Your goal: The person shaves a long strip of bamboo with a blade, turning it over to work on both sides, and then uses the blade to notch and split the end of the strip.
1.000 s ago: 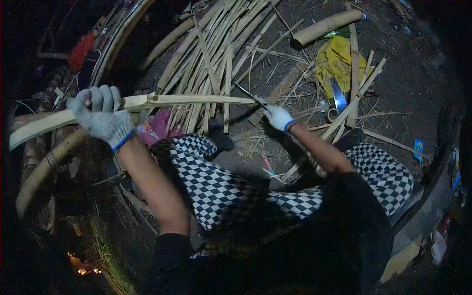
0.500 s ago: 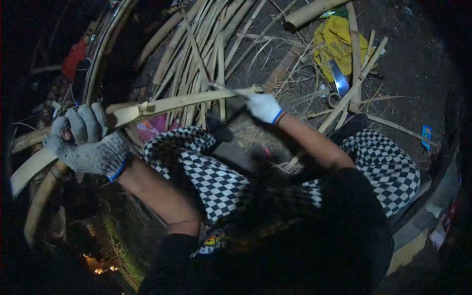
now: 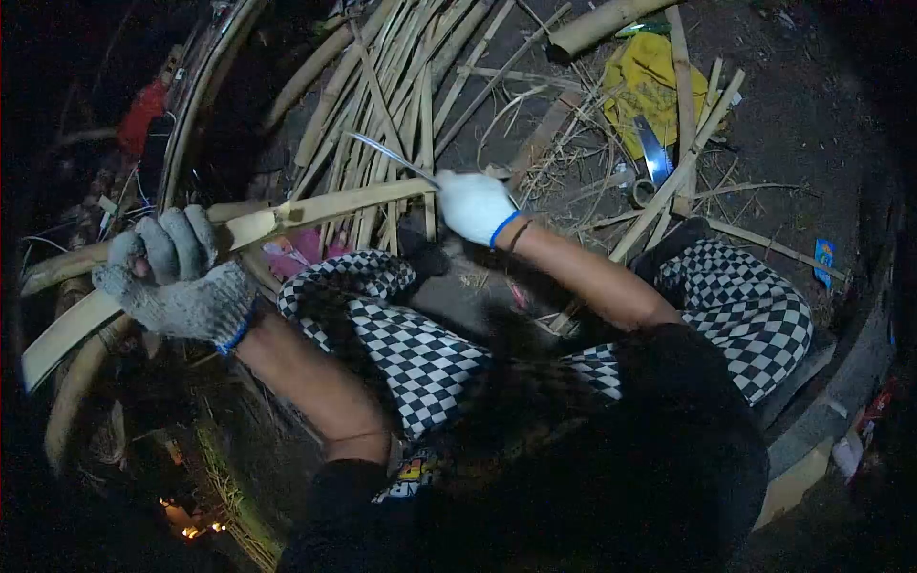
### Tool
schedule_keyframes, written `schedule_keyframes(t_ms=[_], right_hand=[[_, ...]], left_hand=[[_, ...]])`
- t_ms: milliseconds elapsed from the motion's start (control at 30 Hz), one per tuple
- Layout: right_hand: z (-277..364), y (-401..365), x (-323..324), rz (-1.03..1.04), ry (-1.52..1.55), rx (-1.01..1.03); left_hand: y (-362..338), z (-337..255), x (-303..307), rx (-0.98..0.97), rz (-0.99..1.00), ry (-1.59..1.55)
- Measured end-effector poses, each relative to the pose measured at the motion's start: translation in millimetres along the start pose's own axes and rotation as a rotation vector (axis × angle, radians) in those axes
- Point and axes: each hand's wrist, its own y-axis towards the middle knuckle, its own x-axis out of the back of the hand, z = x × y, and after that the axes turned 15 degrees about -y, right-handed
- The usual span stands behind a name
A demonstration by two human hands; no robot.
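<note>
Closest in, the checked trousers (image 3: 411,353) fill the middle, knees bent and spread. Out at nine o'clock, the left hand (image 3: 177,282), in a grey glove, is curled into a tight fist around the split bamboo strip (image 3: 325,203), forearm angled up from the lap. That strip runs long, from the frame's edge at eight o'clock across the knees to twelve o'clock. There the right hand (image 3: 475,205), in a white glove, is at its far end, arm stretched forward, fingers clenched on the handle of a knife (image 3: 392,158). The blade points up toward eleven o'clock, tilted above the strip. The hands are well apart, each clamped on its own thing. Beyond them, a pile of bamboo slats (image 3: 401,86) crowds eleven to twelve o'clock. Bare dirt opens at two o'clock past a yellow cloth (image 3: 650,81) and a second blade (image 3: 652,153) lying just beside it.
</note>
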Motion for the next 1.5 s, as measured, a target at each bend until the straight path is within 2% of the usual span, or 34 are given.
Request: schedule_keyframes(t_ms=[100, 167, 200, 233, 267, 367, 400, 500, 533, 633, 700, 767, 833, 867, 900, 967, 1033, 1067, 1133, 1167, 1233, 1267, 1300, 1367, 1400, 1433, 1467, 1500], right_hand=[[13, -5, 18, -0.235, 0.184, 0.196], [-10, -4, 1, -0.574, 0.31, 0.331], [-59, -11, -69, -0.116, -0.006, 0.254], [-84, -25, -87, 0.036, 0.087, -0.044], [-119, -30, -119, 0.171, -0.026, -0.154], [-110, -33, -136, 0.136, -0.05, -0.244], [-98, -54, -145, 0.167, -0.028, -0.256], [-113, -26, -130, 0.092, 0.053, -0.245], [-112, -25, -130, 0.131, 0.098, -0.199], [-107, -11, -120, 0.174, 0.135, -0.169], [-84, 3, -90, 0.298, -0.204, 0.103], [-37, -4, -39, -0.169, 0.084, 0.074], [-8, 2, -16, -0.162, 0.11, 0.097], [-5, 1, -12, -0.358, 0.237, 0.198], [-14, 0, -23, -0.355, 0.24, 0.194], [-57, -11, -64, -0.199, 0.177, 0.242], [-102, -30, -88, 0.227, 0.142, -0.199], [-110, -31, -95, 0.212, 0.135, -0.197], [-112, -31, -98, 0.247, 0.003, -0.246], [-107, -41, -117, 0.272, 0.023, -0.254], [-128, -23, -145, 0.25, 0.192, -0.234], [-122, -19, -132, 0.308, 0.191, -0.253], [-108, -20, -119, 0.314, 0.196, -0.253], [-88, -9, -90, 0.305, -0.068, -0.09], [-82, 1, -107, 0.179, -0.045, 0.011], [-53, -2, -71, 0.083, 0.018, -0.047], [-38, 0, -65, -0.194, 0.043, 0.029], [-15, -1, -22, -0.061, 0.034, -0.006]], left_hand=[[3, 0, 4, -0.034, -0.056, 0.055], [7, 5, 1, -0.04, -0.087, 0.048], [8, 9, -4, -0.125, -0.194, 0.205], [6, 10, -7, -0.21, -0.303, 0.362], [4, 3, 1, -0.033, -0.004, 0.033], [-5, 10, -24, -0.086, -0.074, 0.065], [-4, 17, -28, -0.251, -0.232, 0.329], [4, 15, -24, -0.176, -0.156, 0.201], [10, 10, -19, -0.082, -0.04, 0.175], [11, 10, -12, -0.108, -0.088, 0.142], [15, 6, -1, -0.111, -0.069, 0.117], [19, 0, 12, 0.033, 0.059, -0.016], [16, 2, 12, 0.006, 0.014, 0.003], [17, 2, 13, -0.004, 0.006, 0.015], [19, 1, 13, -0.018, 0.004, 0.028], [15, 3, 7, -0.072, -0.058, 0.093], [13, 0, 3, -0.105, -0.132, 0.197], [11, 1, -1, -0.116, -0.122, 0.19], [6, 3, -5, -0.015, 0.075, -0.026], [3, 0, -7, 0.012, 0.059, -0.015], [11, 6, -6, -0.127, -0.093, 0.126], [15, 5, -2, -0.144, -0.083, 0.116], [15, 0, 6, -0.066, -0.028, 0.048], [17, -4, 15, 0.009, 0.028, -0.023], [16, -5, 17, 0.037, 0.044, -0.079], [15, -5, 19, 0.058, 0.063, -0.14], [14, -4, 18, 0.058, 0.059, -0.14], [12, -5, 18, 0.054, 0.04, -0.124]])
